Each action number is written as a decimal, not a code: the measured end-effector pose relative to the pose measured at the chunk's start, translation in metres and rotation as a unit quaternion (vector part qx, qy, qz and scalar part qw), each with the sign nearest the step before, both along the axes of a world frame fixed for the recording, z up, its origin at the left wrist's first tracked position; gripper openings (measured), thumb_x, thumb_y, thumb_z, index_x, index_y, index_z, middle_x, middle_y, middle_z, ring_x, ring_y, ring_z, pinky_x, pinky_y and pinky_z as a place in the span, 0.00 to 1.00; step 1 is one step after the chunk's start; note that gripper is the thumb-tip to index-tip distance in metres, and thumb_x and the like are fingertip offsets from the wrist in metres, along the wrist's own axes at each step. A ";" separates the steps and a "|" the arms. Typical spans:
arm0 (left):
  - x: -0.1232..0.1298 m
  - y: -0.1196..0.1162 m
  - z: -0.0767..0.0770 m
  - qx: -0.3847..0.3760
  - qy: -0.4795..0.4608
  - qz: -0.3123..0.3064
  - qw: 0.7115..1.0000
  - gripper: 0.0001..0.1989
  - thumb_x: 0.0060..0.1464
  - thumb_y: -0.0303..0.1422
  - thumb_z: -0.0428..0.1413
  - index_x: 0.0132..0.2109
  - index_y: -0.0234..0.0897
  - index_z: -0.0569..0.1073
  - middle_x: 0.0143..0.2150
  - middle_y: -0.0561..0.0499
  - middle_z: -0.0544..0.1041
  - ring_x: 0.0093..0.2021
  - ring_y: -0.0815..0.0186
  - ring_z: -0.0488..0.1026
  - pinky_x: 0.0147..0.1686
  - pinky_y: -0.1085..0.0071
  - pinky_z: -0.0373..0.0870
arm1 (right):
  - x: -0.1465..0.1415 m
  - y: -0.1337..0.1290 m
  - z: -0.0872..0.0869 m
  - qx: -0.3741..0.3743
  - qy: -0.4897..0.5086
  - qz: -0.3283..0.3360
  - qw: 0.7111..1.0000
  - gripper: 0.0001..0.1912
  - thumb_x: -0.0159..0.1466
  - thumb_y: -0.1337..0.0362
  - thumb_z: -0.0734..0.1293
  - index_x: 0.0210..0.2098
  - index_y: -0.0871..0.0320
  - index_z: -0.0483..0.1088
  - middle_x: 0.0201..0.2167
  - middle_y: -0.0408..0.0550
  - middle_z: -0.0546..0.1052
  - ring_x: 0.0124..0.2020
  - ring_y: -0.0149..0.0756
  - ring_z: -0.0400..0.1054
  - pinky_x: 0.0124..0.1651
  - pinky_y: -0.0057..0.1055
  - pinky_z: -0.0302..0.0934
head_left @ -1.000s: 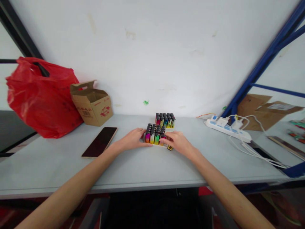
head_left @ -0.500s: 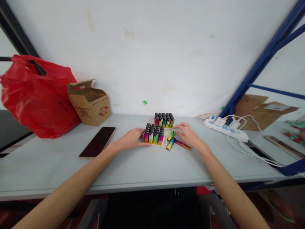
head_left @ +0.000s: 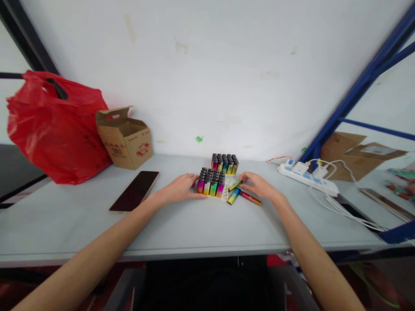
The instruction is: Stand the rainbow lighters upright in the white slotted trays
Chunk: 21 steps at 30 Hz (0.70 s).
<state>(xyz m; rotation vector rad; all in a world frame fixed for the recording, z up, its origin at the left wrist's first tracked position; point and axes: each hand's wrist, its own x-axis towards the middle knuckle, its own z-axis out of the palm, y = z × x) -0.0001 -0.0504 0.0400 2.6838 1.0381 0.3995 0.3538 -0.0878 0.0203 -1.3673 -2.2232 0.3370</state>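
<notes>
Colourful lighters with black tops stand in rows as a front block [head_left: 210,183] in a white tray [head_left: 225,193], whose right end shows bare slots. My left hand [head_left: 184,188] rests at the left side of this block, thumb and fingers spread around its corner. Behind it stands a second block of lighters [head_left: 225,164]. My right hand [head_left: 256,185] pinches the end of a yellow-green lighter [head_left: 235,185] lying tilted right of the tray. A blue-yellow lighter [head_left: 234,196] and a red-gold lighter [head_left: 250,198] lie just in front of it.
A dark phone [head_left: 135,191] lies on the left of the grey table [head_left: 201,229]. Behind it are an open cardboard box [head_left: 136,147] and a red plastic bag [head_left: 61,129]. A white power strip [head_left: 308,178] with cables sits at the right, near blue metal bars [head_left: 343,103].
My right hand has closed its fingers on the yellow-green lighter, which has turned slightly. My left hand keeps its place at the front block. The whole view has shifted a little.
</notes>
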 end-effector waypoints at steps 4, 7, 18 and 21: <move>0.000 0.001 -0.001 0.000 -0.012 -0.003 1.000 0.36 0.50 0.63 0.57 0.49 0.34 0.75 0.47 0.40 0.79 0.47 0.50 0.75 0.49 0.61 0.69 | -0.003 -0.002 0.005 -0.038 0.036 0.017 0.998 0.11 0.63 0.57 0.70 0.41 0.58 0.73 0.38 0.50 0.79 0.40 0.42 0.72 0.46 0.38 0.66; -0.001 0.002 -0.001 -0.009 -0.026 0.000 1.000 0.37 0.48 0.64 0.58 0.49 0.35 0.75 0.47 0.41 0.79 0.47 0.50 0.75 0.48 0.61 0.70 | -0.004 -0.005 0.009 -0.030 0.048 0.029 0.998 0.12 0.62 0.56 0.71 0.40 0.57 0.74 0.41 0.51 0.79 0.43 0.43 0.72 0.50 0.39 0.65; 0.000 0.006 0.003 -0.040 -0.034 0.010 0.999 0.35 0.43 0.63 0.60 0.45 0.37 0.76 0.43 0.44 0.79 0.41 0.54 0.75 0.43 0.63 0.69 | -0.006 -0.008 0.021 -0.094 0.220 0.004 0.971 0.20 0.59 0.51 0.73 0.45 0.57 0.76 0.42 0.50 0.80 0.44 0.41 0.73 0.51 0.40 0.68; 0.000 0.007 0.003 -0.038 -0.036 0.008 0.999 0.35 0.43 0.63 0.61 0.45 0.36 0.75 0.43 0.44 0.79 0.42 0.54 0.74 0.42 0.63 0.69 | -0.017 -0.009 0.024 -0.082 0.290 -0.028 0.953 0.21 0.59 0.50 0.73 0.46 0.56 0.77 0.45 0.50 0.80 0.47 0.41 0.73 0.55 0.41 0.65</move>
